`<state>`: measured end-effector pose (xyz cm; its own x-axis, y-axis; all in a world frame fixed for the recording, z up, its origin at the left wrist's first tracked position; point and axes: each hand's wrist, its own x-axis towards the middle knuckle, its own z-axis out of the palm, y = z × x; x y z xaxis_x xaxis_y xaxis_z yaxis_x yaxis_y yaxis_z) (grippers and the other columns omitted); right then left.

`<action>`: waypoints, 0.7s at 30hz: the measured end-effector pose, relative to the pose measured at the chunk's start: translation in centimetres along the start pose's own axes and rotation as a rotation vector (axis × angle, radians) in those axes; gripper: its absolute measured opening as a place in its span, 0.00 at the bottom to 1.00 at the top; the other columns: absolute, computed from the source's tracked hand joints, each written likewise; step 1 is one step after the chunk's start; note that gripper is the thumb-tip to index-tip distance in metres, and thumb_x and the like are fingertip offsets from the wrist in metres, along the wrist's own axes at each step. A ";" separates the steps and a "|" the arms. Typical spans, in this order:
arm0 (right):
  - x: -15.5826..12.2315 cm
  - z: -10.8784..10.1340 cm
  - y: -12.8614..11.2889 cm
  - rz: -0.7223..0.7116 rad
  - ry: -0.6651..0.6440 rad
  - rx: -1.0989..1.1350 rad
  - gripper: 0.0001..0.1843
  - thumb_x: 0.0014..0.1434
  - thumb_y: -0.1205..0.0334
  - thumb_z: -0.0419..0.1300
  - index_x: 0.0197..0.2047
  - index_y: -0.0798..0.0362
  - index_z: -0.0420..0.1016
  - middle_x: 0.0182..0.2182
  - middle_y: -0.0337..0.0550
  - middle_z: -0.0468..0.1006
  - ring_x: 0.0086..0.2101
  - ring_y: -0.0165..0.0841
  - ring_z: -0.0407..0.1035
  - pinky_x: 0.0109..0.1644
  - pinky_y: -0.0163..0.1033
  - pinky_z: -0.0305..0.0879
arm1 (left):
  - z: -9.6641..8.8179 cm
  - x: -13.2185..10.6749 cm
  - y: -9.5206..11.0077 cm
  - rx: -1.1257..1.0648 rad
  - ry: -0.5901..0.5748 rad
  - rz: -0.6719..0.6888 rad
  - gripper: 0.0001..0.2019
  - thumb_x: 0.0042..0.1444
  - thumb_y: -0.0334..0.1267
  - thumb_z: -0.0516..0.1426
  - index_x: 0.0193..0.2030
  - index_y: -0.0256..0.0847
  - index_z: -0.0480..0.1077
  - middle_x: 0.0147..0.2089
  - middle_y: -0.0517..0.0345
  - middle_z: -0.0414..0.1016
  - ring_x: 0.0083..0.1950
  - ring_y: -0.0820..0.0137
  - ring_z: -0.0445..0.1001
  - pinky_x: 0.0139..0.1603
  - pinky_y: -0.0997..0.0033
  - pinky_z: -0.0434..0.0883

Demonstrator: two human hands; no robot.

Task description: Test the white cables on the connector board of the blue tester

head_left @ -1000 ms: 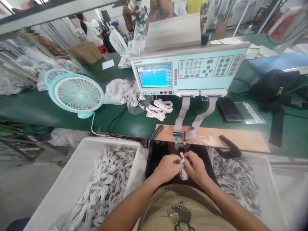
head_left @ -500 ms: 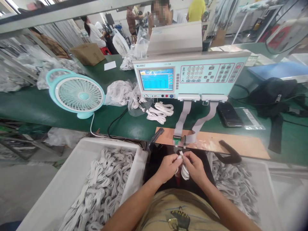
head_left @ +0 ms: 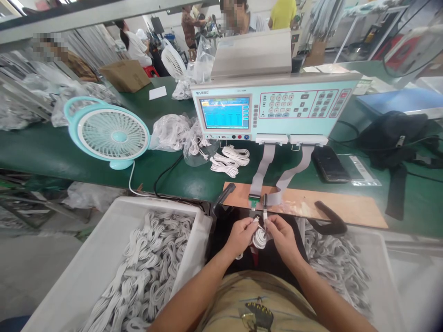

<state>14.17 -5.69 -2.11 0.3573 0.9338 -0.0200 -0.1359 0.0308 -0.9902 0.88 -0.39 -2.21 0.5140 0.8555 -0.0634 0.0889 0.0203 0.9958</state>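
Observation:
A coiled white cable hangs between my two hands below the edge of a wooden board. My left hand pinches one plug end, its metal tip showing just below the small green circuit board. My right hand pinches the other white plug, which meets the dark connector on the right ribbon cable; how deep it sits I cannot tell. Both grey ribbon cables run up to the tester with a lit blue screen.
Bins of bundled cables stand on the left and right. On the green table are a turquoise fan, loose white cables, a phone and a black bag. Black handles flank the board. Several people are behind.
My right hand has brought its plug up to the right ribbon connector. My left hand has moved slightly left with the other plug, and the hands are farther apart. The screen display has changed.

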 end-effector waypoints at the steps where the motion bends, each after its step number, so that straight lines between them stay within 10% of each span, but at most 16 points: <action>1: 0.0 0.1 -0.1 0.035 -0.003 0.027 0.14 0.52 0.53 0.61 0.26 0.54 0.66 0.20 0.34 0.63 0.21 0.27 0.55 0.26 0.32 0.54 | -0.3 0.1 0.2 -0.001 -0.023 -0.003 0.16 0.55 0.45 0.51 0.26 0.34 0.67 0.22 0.62 0.63 0.24 0.77 0.59 0.26 0.78 0.58; 6: 0.3 0.6 -0.8 0.155 0.032 0.110 0.17 0.48 0.50 0.64 0.23 0.54 0.65 0.17 0.34 0.62 0.19 0.26 0.53 0.23 0.32 0.51 | -1.6 0.8 1.4 -0.042 -0.151 -0.065 0.16 0.54 0.46 0.53 0.23 0.35 0.67 0.19 0.62 0.64 0.20 0.77 0.60 0.24 0.78 0.58; 21: 0.7 -0.2 -0.8 0.097 -0.059 0.043 0.13 0.52 0.54 0.62 0.26 0.53 0.68 0.20 0.35 0.66 0.24 0.29 0.57 0.31 0.33 0.54 | 0.1 1.4 -0.5 -0.371 0.139 0.002 0.12 0.49 0.41 0.57 0.22 0.33 0.70 0.26 0.61 0.63 0.25 0.78 0.58 0.26 0.77 0.56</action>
<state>14.70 -5.15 -1.39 0.2856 0.9525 -0.1057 -0.2074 -0.0462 -0.9772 1.66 0.77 -2.85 0.3908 0.9172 -0.0777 -0.2388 0.1825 0.9538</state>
